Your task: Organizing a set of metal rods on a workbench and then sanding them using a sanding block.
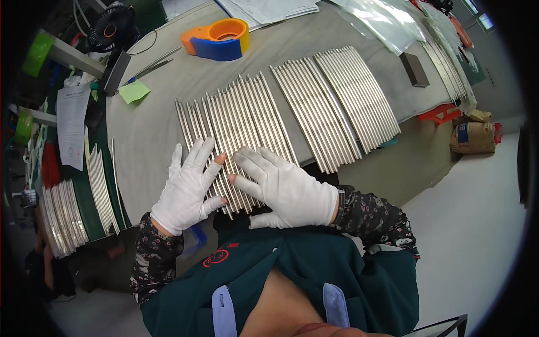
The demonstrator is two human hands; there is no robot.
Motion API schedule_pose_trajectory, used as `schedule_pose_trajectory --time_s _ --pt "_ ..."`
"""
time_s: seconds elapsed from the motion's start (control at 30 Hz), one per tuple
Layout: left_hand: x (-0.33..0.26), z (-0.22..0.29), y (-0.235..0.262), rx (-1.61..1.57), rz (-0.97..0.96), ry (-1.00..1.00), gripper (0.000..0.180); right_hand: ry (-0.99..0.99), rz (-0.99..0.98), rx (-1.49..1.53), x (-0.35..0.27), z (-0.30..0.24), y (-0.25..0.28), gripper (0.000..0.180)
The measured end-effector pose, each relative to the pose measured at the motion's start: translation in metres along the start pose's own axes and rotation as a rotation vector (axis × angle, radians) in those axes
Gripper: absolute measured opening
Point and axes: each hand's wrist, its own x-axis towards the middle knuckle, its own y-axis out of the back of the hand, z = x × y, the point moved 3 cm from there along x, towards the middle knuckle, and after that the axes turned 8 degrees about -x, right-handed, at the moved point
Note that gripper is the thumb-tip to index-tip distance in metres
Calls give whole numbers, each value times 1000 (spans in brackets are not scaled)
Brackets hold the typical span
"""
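Observation:
Both hands wear white gloves with some fingertips bare. My left hand [185, 192] lies with fingers spread on the left part of a row of slim silver metal rods [238, 109]. Flat across the lower right part of the same row rests my right hand [292, 191], fingers stretched toward the left one. The rods lie side by side, their far ends uneven and their near ends at the table's front edge. To the right are a second row of rods [314, 115] and a third, tightly packed row [357, 95].
Behind the rods stands an orange and blue tape dispenser [216, 40]. Tweezers [149, 68] and a green sticky note [134, 92] lie at left. A dark block [414, 70] and clear plastic bags [382, 25] are at right. More rods [101, 188] lie on a green surface.

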Motion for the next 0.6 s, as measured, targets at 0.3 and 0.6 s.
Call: schedule_pose_trajectory --time_s 0.3,0.6 --pt "104 15 25 43 28 -300 73 -659 362 -529 -127 107 81 57" --pt "199 26 -12 116 43 -472 71 -680 150 -602 -129 177 62 59"
